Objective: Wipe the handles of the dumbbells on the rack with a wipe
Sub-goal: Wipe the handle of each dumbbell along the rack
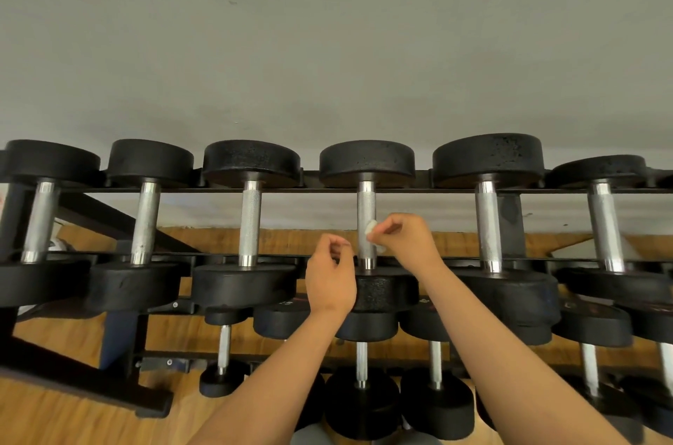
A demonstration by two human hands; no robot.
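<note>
Several black dumbbells with silver handles lie across the top tier of a black rack (429,190). My right hand (408,238) pinches a small white wipe (370,227) against the right side of the middle dumbbell's handle (365,211). My left hand (329,278) hovers just left of that handle's lower end, fingers curled, holding nothing that I can see. The near black head (386,289) of this dumbbell sits between my wrists.
Neighbouring handles stand left (249,226) and right (488,226) of the one under the wipe. A lower tier holds smaller dumbbells (362,364). Behind the rack is a grey wall; below is a wooden floor (54,415).
</note>
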